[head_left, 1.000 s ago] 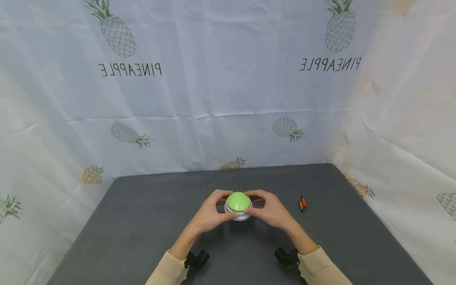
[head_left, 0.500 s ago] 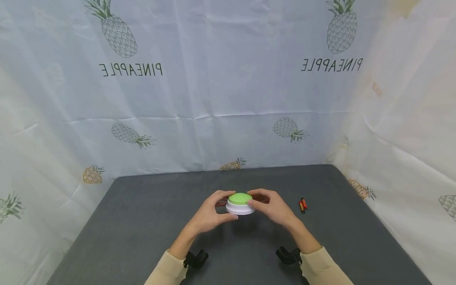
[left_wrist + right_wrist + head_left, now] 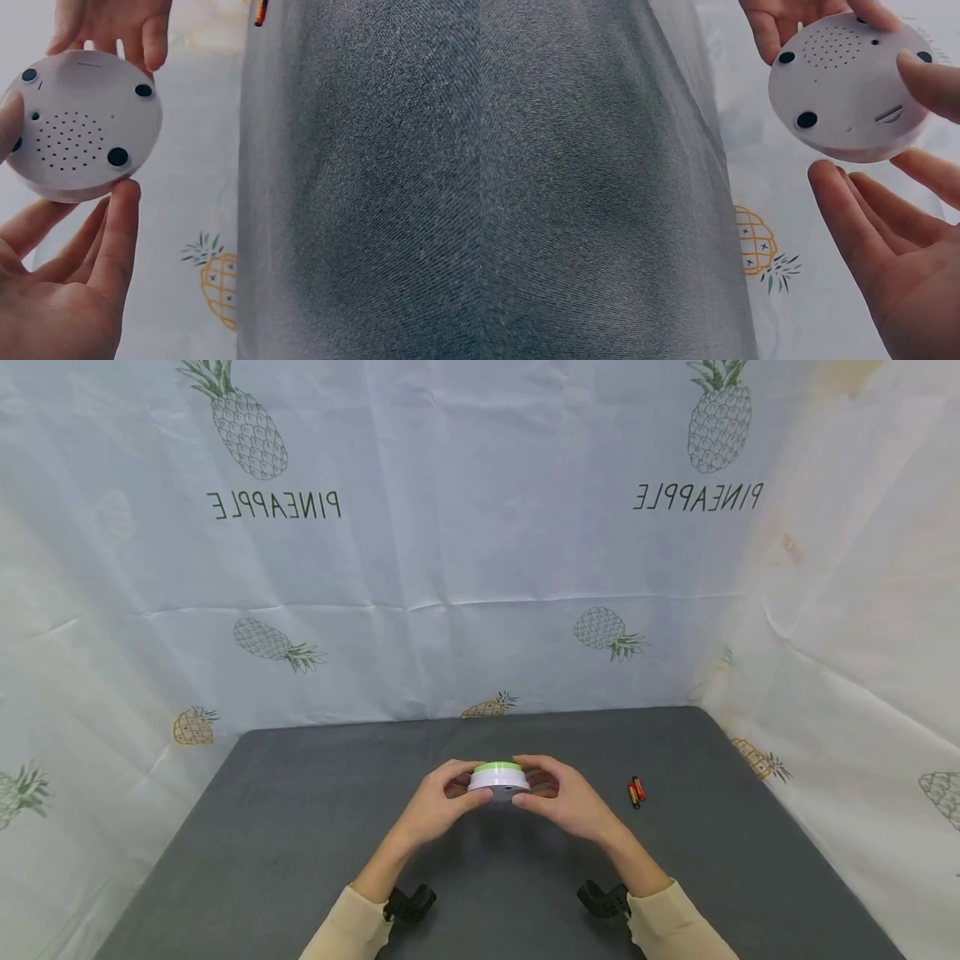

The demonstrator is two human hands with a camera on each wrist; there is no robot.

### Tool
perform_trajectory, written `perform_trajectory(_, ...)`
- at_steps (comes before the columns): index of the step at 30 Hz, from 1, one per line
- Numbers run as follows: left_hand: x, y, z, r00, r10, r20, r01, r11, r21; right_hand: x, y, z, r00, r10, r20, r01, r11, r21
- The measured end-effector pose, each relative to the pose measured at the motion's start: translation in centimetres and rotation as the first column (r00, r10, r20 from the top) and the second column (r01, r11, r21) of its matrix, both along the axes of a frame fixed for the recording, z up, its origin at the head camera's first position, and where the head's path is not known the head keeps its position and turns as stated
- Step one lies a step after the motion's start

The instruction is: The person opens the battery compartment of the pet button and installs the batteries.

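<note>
And here's the button (image 3: 498,779), right in the middle, held off the table (image 3: 337,835) between two hands! The left hand (image 3: 438,802) grips one side, thumb over the underside, a fingertip at the rim. Across from it, the right hand (image 3: 566,799) grips the other side, its thumb on the underside too. What a tilt: the green dome (image 3: 498,766) tips away, and the white base shows its bottom to the person. Down there the left wrist view picks out dark round feet (image 3: 118,157) and a patch of small holes (image 3: 71,142); the right wrist view adds a short slot (image 3: 889,114). Over to the right, well apart from the button, two batteries (image 3: 633,796) lie side by side on the table. Behind it all hangs a pale sheet (image 3: 480,543) printed with pineapples and mirrored lettering.
</note>
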State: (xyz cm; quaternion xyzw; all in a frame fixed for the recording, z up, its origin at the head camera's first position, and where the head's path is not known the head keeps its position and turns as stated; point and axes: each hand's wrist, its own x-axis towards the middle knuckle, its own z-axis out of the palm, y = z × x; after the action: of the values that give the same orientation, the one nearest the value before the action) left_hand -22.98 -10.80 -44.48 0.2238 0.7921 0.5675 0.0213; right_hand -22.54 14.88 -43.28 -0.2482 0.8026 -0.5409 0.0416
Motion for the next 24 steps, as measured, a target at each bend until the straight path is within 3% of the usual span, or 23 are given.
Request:
perform_trajectory(12,-0.10,0.42,-0.06,1.000,-0.010,-0.004,0.010,1.000,-0.026,0.08,-0.78,-0.43,0.999,-0.004,-0.049,0.001,0.999,-0.052)
perform_trajectory(19,0.11,0.62,0.26,1.000,-0.003,-0.006,0.003,1.000,-0.024,0.00,-0.80,-0.50,0.996,-0.074,-0.042,0.071,0.995,-0.074)
perform_trajectory(24,0.29,0.56,0.35,0.997,-0.022,-0.071,0.021,1.000,-0.012,0.03,-0.80,-0.52,0.993,-0.111,-0.031,0.108,0.991,-0.078)
